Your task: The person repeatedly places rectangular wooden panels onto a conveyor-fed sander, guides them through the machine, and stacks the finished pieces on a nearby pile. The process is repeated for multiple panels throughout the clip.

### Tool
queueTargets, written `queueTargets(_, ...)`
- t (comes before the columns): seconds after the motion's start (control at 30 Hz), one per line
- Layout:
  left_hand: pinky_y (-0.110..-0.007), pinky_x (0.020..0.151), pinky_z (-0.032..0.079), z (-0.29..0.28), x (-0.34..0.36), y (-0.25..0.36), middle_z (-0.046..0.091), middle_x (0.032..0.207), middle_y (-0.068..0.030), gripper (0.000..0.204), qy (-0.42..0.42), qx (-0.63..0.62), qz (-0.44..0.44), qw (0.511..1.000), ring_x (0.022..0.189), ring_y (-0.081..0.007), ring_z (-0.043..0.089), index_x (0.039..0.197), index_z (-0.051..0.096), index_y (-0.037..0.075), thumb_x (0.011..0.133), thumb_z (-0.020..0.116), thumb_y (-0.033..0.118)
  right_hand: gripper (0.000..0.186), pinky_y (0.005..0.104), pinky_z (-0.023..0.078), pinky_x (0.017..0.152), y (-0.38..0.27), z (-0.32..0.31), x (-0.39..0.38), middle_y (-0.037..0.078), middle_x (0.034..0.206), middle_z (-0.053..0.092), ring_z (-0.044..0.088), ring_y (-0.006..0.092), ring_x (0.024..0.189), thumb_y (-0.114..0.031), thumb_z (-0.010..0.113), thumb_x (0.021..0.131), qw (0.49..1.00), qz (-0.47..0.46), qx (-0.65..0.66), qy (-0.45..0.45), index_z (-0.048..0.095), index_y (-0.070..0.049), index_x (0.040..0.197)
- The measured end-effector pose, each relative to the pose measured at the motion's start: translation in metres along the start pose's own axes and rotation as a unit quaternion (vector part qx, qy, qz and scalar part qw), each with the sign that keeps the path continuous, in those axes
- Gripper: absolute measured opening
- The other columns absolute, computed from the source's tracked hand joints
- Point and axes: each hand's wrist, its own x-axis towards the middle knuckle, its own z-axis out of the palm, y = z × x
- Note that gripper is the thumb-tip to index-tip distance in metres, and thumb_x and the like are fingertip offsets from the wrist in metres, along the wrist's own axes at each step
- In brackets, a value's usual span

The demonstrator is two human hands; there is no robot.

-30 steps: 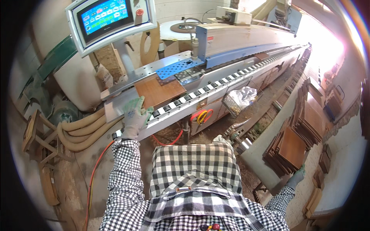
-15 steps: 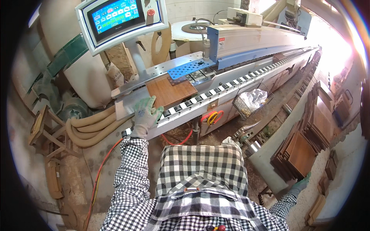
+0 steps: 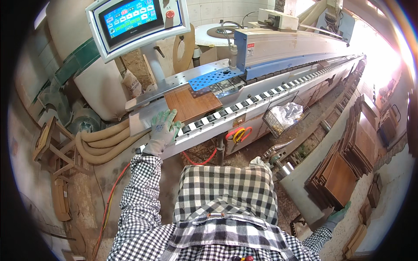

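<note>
A brown wood-grain board point(image 3: 191, 103) lies flat on the metal bed of a long machine, its far corner close to a blue perforated plate point(image 3: 216, 78). My left hand point(image 3: 162, 132), in a grey and green glove, rests at the board's near left edge with fingers spread. Low on the right, my right hand point(image 3: 337, 218), gloved the same way, reaches to the bottom corner of a stack of brown boards point(image 3: 339, 178). Its fingers look stretched out along that corner; whether they press on the boards I cannot tell.
A row of black and white rollers point(image 3: 237, 106) runs along the machine's near side. A control screen point(image 3: 130, 21) stands at upper left. Below the rollers hang a wire basket point(image 3: 283, 119) and orange-handled scissors point(image 3: 238, 135). Thick hoses point(image 3: 104, 141) and a wooden stool point(image 3: 56, 148) sit left.
My left hand has shifted slightly left, still beside the board. My right hand has moved a little down along the stack's corner. The board has stayed in place.
</note>
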Motion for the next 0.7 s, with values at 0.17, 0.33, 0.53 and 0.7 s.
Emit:
queueTargets(0.17,-0.06,0.119,0.022,0.002,0.012,0.012,0.047,0.155,-0.0143,0.061,-0.026,-0.003,0.002,1.0,0.146,-0.0375,0.037,0.152,0.049,0.022,0.098,0.058,0.049,0.063,0.0367,0.049,0.106,0.013,-0.027,0.026,0.012,0.141,0.059,0.058,0.0268,0.123,-0.044,0.066,0.098,0.999,-0.034,-0.008,0.006,0.054,-0.004,0.145)
queueTargets(0.33,-0.059,0.121,0.018,0.003,0.032,0.045,0.045,0.157,-0.0161,0.062,-0.06,-0.007,-0.003,0.998,0.148,-0.0377,0.034,0.153,0.047,0.02,0.1,0.054,0.051,0.055,0.0301,0.051,0.103,0.002,-0.026,0.027,0.011,0.141,0.059,0.058,0.0233,0.122,-0.038,0.064,0.102,0.997,-0.078,-0.002,0.015,0.056,-0.003,0.144)
queueTargets(0.53,-0.058,0.123,0.014,0.015,0.07,0.098,0.039,0.161,-0.0173,0.064,-0.107,0.031,0.011,0.994,0.152,-0.0366,0.029,0.157,0.041,0.018,0.104,0.041,0.055,0.045,0.0239,0.056,0.087,-0.048,-0.001,-0.006,0.007,0.124,0.068,0.065,0.0139,0.103,-0.034,0.065,0.102,0.998,-0.022,0.058,-0.019,0.06,-0.007,0.139)
queueTargets(0.7,-0.058,0.123,0.014,0.038,0.106,0.144,0.037,0.163,-0.0168,0.067,-0.122,0.003,0.004,0.993,0.153,-0.0367,0.028,0.157,0.04,0.018,0.103,0.044,0.056,0.048,0.0271,0.056,0.087,-0.047,-0.028,0.013,0.012,0.132,0.06,0.063,0.0195,0.107,-0.028,0.062,0.104,0.984,-0.134,-0.049,-0.111,0.054,-0.002,0.143)
